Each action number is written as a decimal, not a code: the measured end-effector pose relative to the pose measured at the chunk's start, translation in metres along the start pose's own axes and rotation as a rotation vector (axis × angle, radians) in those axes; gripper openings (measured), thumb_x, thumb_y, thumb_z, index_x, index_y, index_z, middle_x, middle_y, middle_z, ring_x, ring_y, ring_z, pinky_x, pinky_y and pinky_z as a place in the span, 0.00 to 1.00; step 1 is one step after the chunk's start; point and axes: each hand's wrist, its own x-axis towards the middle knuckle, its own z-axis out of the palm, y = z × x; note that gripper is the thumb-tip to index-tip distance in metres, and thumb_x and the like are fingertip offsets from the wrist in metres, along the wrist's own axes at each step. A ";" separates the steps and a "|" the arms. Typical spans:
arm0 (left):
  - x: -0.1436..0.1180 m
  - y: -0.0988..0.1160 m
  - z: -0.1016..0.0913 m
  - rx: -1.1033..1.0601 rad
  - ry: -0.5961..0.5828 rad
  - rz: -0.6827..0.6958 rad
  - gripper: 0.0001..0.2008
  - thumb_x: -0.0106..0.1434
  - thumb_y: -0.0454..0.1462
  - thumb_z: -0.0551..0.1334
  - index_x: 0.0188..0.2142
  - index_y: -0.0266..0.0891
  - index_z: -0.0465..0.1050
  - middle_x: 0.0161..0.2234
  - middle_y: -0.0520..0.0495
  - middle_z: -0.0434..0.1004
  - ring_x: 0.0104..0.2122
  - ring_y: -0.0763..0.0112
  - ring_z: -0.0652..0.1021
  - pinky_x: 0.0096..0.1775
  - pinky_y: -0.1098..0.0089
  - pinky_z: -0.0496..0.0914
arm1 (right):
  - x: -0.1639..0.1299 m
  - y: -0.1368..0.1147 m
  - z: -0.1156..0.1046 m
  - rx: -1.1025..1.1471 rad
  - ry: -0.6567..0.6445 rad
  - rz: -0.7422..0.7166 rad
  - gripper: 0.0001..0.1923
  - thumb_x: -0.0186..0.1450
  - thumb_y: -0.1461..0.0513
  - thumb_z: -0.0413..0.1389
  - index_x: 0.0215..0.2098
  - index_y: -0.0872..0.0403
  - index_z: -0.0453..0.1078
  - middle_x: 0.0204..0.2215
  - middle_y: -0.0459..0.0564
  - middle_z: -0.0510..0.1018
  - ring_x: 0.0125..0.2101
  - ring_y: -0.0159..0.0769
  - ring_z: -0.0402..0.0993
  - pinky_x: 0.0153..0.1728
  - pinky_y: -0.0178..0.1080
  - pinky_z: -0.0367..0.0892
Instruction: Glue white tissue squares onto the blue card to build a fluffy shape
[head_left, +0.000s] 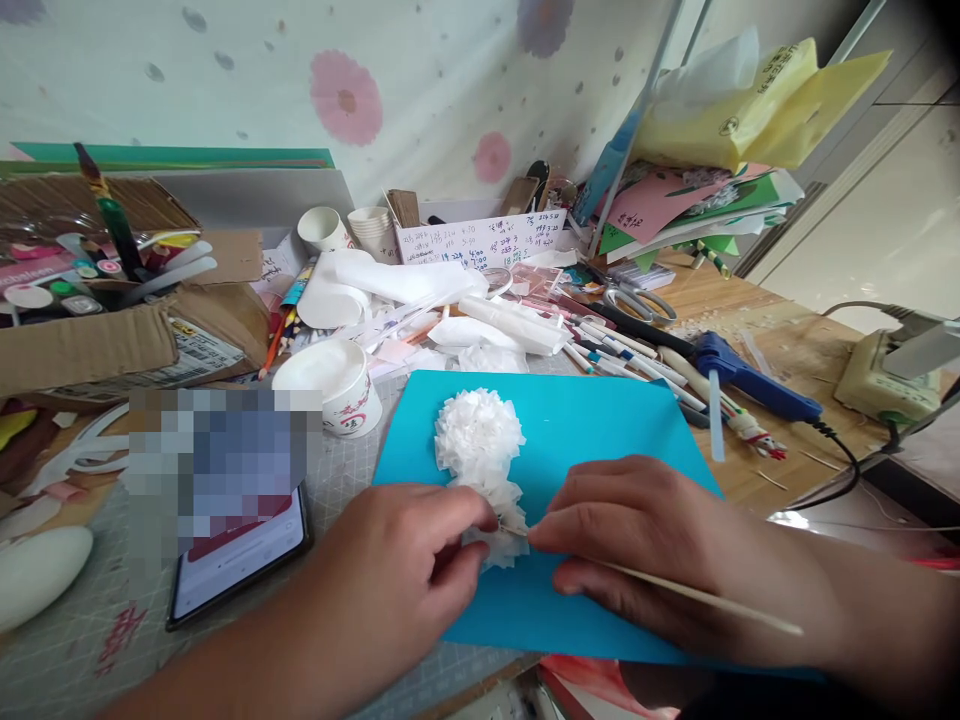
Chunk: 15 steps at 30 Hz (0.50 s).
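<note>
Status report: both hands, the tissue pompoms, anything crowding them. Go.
Left hand pinching lower white tissue pompom. Right hand holding thin wooden skewer, tip at that pompom. Both pompoms on blue paper sheet. Phone and paper cup left of sheet, apart.

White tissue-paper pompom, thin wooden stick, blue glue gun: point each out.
White tissue-paper pompom (480, 432), head view, middle of its ruffles.
Thin wooden stick (697, 595), head view, mid-shaft.
Blue glue gun (750, 378), head view, its body.
</note>
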 end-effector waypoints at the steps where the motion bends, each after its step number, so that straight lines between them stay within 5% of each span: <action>1: 0.000 -0.001 0.000 0.004 -0.001 0.029 0.08 0.61 0.34 0.56 0.35 0.44 0.74 0.28 0.55 0.77 0.29 0.72 0.75 0.30 0.73 0.61 | -0.001 0.001 0.001 -0.013 -0.006 -0.018 0.15 0.72 0.60 0.46 0.45 0.60 0.71 0.34 0.54 0.77 0.33 0.36 0.70 0.34 0.36 0.63; 10: -0.008 -0.001 -0.003 0.125 -0.110 0.180 0.11 0.63 0.34 0.54 0.38 0.46 0.74 0.31 0.53 0.79 0.30 0.67 0.78 0.32 0.69 0.63 | -0.006 0.013 0.001 0.153 -0.003 -0.022 0.11 0.70 0.63 0.50 0.47 0.59 0.71 0.37 0.54 0.77 0.37 0.34 0.72 0.37 0.35 0.66; 15: -0.007 0.007 -0.006 0.224 -0.175 0.204 0.10 0.62 0.34 0.55 0.37 0.44 0.74 0.31 0.51 0.80 0.29 0.63 0.78 0.31 0.66 0.64 | -0.013 0.017 -0.004 0.264 0.259 0.034 0.07 0.67 0.67 0.54 0.42 0.53 0.72 0.37 0.50 0.80 0.37 0.33 0.76 0.37 0.32 0.70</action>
